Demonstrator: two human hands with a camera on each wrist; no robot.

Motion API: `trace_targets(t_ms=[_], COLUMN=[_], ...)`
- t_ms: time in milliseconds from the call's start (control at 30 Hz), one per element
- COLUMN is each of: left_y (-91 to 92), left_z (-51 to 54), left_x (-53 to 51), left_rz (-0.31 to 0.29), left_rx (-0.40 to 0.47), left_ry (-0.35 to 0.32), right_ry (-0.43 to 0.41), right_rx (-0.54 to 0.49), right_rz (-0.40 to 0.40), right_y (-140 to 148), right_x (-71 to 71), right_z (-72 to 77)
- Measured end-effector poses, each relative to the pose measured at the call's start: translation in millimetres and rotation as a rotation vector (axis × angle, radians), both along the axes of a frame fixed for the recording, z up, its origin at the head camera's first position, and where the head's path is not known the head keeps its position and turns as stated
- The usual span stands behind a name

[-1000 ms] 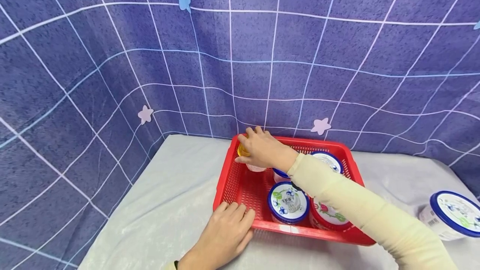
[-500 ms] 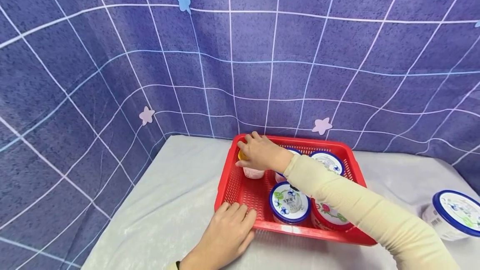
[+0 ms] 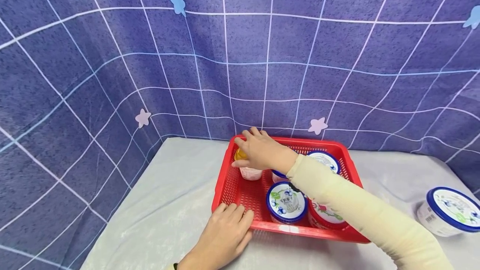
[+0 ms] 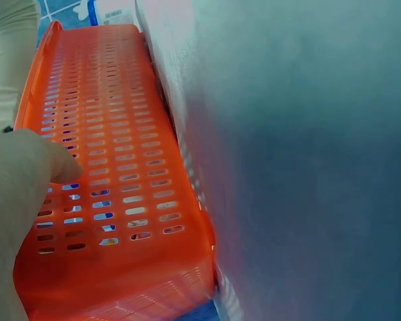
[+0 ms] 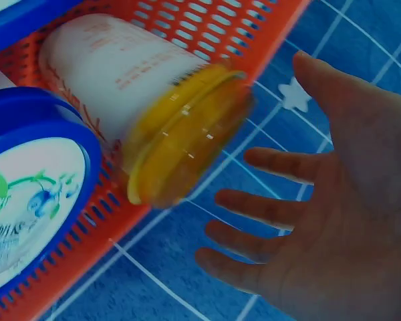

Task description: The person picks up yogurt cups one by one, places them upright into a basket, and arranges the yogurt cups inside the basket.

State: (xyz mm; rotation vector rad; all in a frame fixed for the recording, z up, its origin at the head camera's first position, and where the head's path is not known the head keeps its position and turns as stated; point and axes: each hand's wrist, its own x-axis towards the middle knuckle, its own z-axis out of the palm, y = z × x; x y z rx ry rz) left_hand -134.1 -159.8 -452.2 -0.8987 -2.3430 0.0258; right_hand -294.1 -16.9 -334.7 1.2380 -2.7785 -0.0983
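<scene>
A red plastic basket [image 3: 223,178] with slotted walls stands on the pale cloth. My left hand [image 3: 226,230] grips its front rim near the left corner; in the left wrist view the thumb [image 4: 65,164] lies against the outer wall. In the basket's back left corner is a white tub [image 5: 120,73] with a yellow lid [image 5: 187,137]. My right hand [image 3: 260,149] hovers over that lid. The right wrist view shows its fingers spread and apart from the tub. Several blue-lidded tubs [image 3: 286,202] and a red-lidded tub [image 3: 325,213] share the basket, partly behind my right sleeve.
Outside the basket at the right, another blue-lidded tub [image 3: 451,209] stands on the cloth [image 3: 157,203]. A purple curtain [image 3: 210,74] with a grid and stars hangs close behind the basket.
The yellow-lidded tub has gone lower into the basket's back left corner, and my right hand has let go of it. The left hand stays on the rim.
</scene>
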Motion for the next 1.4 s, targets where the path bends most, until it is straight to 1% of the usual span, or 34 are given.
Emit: trace_targets(t_ms=[167, 233, 333, 433, 500, 633, 767, 967, 1133, 1400], left_y=[-1.1, -0.5, 0.6, 1.2, 1.4, 1.4, 0.9, 1.1, -2.5, 0.2], left_z=[1.5, 2.1, 2.1, 1.4, 0.6, -0.3, 0.2, -0.4, 0.1, -1.4], left_x=[-1.4, -1.7, -1.5, -0.8, -0.5, -1.2, -1.3, -2.1, -1.8, -3.2], left_rz=[0.002, 0.004, -0.001, -0.005, -0.008, -0.02, -0.016, -0.016, -0.013, -0.025], left_rx=[0.011, 0.008, 0.011, 0.012, 0.011, 0.021, 0.022, 0.028, 0.03, 0.04], left_ry=[-0.007, -0.015, -0.026, -0.027, -0.024, -0.004, -0.001, -0.008, -0.014, -0.008], right_ry=[0.088, 0.099, 0.072, 0.033, 0.022, 0.034, 0.042, 0.028, 0.025, 0.076], right_rx=[-0.066, -0.078, -0.097, -0.124, -0.141, -0.174, -0.211, -0.229, -0.275, -0.358], right_rz=[0.085, 0.092, 0.074, 0.048, 0.037, 0.023, 0.004, -0.073, -0.118, -0.131], right_y=[12.7, 18.9, 29.9, 41.9, 50.4, 67.8, 84.8, 111.7, 132.4, 168.0], right_x=[7.0, 10.2, 14.6, 17.4, 18.4, 20.0, 22.8, 31.5, 36.2, 48.8], right_z=[6.6, 7.5, 7.6, 6.1, 4.4, 2.2, 2.1, 2.2, -1.0, -6.1])
